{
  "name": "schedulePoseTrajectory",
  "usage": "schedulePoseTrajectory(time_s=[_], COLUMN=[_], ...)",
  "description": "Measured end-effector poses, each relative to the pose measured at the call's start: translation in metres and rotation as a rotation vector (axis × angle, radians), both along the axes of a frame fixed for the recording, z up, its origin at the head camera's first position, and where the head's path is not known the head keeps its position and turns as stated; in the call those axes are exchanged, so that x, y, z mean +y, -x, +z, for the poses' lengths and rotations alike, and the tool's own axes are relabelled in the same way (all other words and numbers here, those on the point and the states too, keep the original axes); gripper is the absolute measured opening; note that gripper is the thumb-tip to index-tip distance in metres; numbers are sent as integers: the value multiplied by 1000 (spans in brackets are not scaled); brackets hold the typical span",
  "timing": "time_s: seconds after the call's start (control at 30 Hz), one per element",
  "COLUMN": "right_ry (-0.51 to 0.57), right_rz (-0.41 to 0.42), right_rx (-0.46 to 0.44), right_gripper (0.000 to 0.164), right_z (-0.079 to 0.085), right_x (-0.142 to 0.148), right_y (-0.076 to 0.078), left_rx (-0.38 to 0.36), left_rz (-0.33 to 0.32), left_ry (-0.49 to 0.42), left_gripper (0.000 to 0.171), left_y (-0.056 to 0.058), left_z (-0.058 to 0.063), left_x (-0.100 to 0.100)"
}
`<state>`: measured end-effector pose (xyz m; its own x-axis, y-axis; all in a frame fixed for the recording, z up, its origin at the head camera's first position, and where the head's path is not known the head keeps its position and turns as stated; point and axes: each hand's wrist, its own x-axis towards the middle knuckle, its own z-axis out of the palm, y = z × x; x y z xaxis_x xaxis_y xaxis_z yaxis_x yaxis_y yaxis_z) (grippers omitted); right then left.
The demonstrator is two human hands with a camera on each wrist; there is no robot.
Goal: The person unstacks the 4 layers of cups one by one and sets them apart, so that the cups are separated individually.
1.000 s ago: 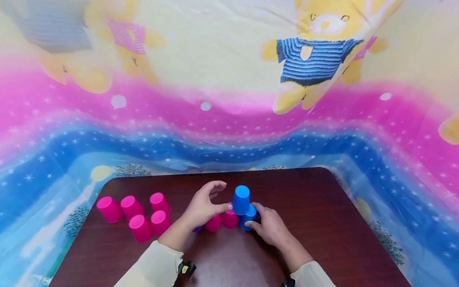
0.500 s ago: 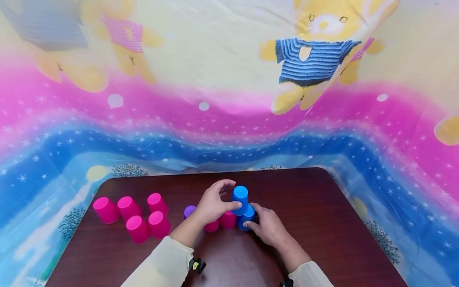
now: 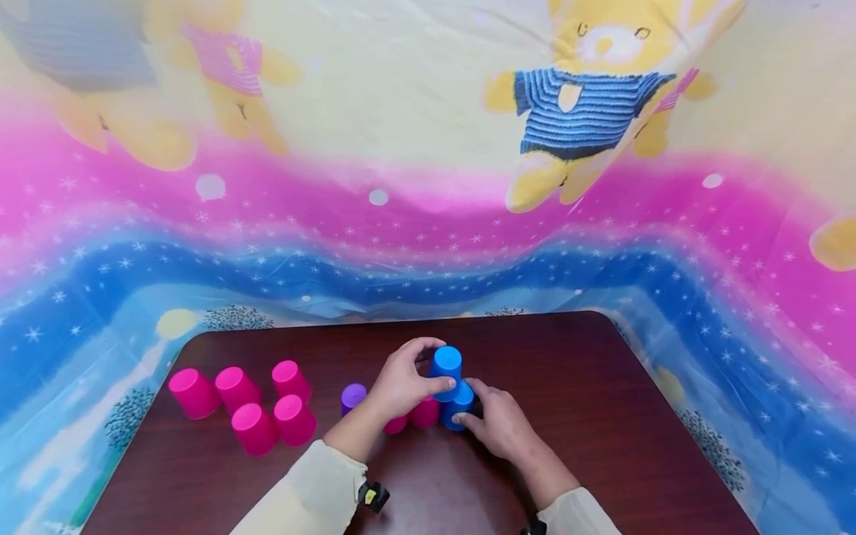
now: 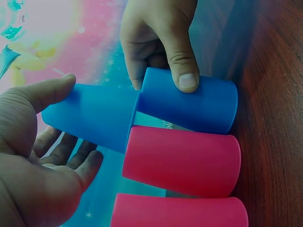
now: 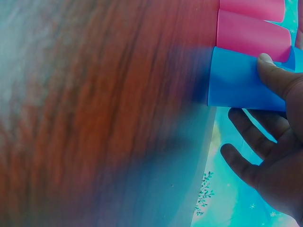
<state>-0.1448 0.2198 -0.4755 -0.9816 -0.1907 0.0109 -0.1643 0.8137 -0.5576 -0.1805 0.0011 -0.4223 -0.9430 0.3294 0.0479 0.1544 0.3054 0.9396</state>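
An upside-down blue cup (image 3: 446,362) sits at the seam between another blue cup (image 3: 457,412) and a pink cup (image 3: 425,412) below it. My left hand (image 3: 401,383) curls around this upper cup, thumb on its near side and fingers behind. In the left wrist view, the upper blue cup's rim (image 4: 133,120) meets the bases of both lower cups. My right hand (image 3: 503,422) grips the lower blue cup from the right, its thumb (image 5: 272,73) on the near wall. A second pink cup (image 3: 396,425) stands left of these, partly hidden by my left hand.
A purple cup (image 3: 353,397) stands behind my left forearm. Several upside-down pink cups (image 3: 254,429) form a group on the left of the dark wooden table (image 3: 568,357). A printed bear cloth (image 3: 428,245) hangs behind the table.
My left hand has moved right and closed in around the upper blue cup, uncovering the purple cup. The right hand keeps its hold on the lower blue cup.
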Motion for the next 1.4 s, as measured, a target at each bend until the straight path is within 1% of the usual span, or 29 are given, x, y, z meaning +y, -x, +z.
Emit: schedulePoseTrajectory(time_s=[0.23, 0.53, 0.8, 1.1, 1.27, 1.4], right_ry=[-1, -1, -14, -14, -17, -19], right_rz=[-3, -7, -39, -47, -50, -47], right_rx=[-23, -35, -42, -32, -29, -17], right_gripper=[69, 69, 70, 69, 70, 70], right_z=[-2, -6, -6, -3, -2, -2], right_x=[-2, -2, 0, 0, -2, -3], right_y=[0, 0, -1, -2, -2, -1], left_rx=[-2, -8, 28, 23, 33, 38], left_rz=[8, 15, 7, 92, 108, 122], left_ry=[9, -23, -16, 10, -4, -13], left_gripper=[60, 60, 59, 60, 59, 61], left_y=[-3, -5, -4, -5, -8, -11], left_z=[1, 5, 11, 21, 26, 28], left_x=[-2, -10, -22, -44, -56, -66])
